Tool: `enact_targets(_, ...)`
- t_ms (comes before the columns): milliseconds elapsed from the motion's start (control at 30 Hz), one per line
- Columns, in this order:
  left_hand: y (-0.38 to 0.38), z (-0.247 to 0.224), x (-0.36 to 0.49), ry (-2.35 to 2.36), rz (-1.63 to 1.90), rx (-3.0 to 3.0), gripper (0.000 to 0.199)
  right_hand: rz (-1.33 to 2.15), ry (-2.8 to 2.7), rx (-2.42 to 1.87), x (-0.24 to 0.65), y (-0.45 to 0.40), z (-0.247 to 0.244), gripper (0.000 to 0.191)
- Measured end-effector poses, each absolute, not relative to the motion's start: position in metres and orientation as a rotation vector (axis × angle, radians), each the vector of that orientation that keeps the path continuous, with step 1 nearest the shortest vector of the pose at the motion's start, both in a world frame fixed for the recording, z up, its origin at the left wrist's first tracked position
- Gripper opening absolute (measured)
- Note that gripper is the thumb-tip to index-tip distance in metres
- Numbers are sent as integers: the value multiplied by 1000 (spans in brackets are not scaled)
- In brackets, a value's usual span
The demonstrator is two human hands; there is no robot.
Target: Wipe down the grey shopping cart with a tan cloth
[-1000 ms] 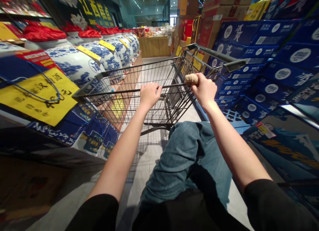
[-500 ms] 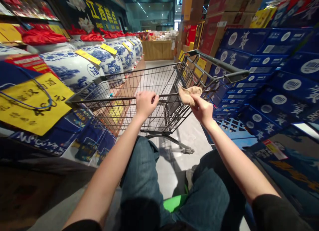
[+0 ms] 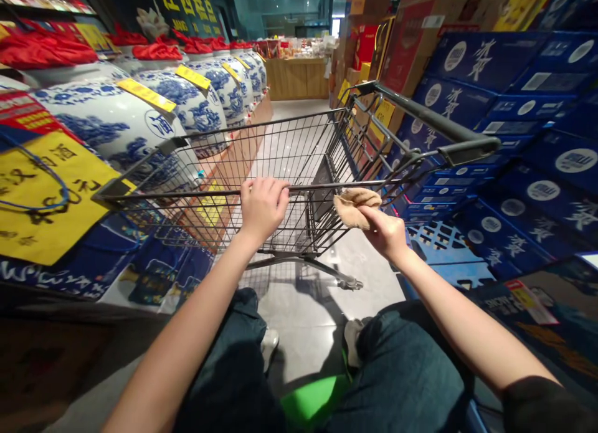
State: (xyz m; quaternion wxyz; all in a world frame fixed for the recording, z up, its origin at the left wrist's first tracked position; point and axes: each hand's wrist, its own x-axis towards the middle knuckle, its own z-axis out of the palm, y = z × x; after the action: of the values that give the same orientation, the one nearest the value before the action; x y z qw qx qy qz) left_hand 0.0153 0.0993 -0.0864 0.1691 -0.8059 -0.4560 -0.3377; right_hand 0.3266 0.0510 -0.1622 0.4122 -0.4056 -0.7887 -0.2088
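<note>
A dark wire shopping cart (image 3: 224, 128) stands sideways before me, its handle (image 3: 430, 118) at the right. My left hand (image 3: 264, 210) is closed round the near top rail of the basket, near its middle. To the right, my right hand (image 3: 385, 232) pinches a tan cloth (image 3: 352, 210) between thumb and fingers. The cloth is bunched and lies against the same rail, close to the handle end. Wire mesh and the grey floor show through the basket.
Blue boxes (image 3: 486, 59) are stacked at the right, beside a blue plastic pallet (image 3: 448, 246). Blue-and-white jars (image 3: 116, 118) with red cloth tops line the left, behind a yellow sign (image 3: 47, 196). A green object (image 3: 315, 399) is between my legs. A wooden counter (image 3: 299, 78) stands at the back.
The cart appears larger and nearer in view. My left hand has flattened over the rail from a looser curl. My right hand and the cloth have moved lower, and my legs have parted.
</note>
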Motion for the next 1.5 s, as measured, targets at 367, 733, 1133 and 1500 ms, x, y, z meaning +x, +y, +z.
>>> enact_targets(367,101,-174,22,-584,-730,-2393,60,-588,-2099,-1249,296,48,-172,38)
enact_targets(733,101,-173,9,-733,-457,-2595,46,-304,-2432,-1340,280,47,-193,38)
enact_targets(1133,108,-204,26,-991,-351,-2637,46,-487,-1999,-1202,315,58,-187,33)
enact_targets(1500,114,-198,32,-1242,-297,-2602,50,-455,-2195,-1245,301,77,-212,33)
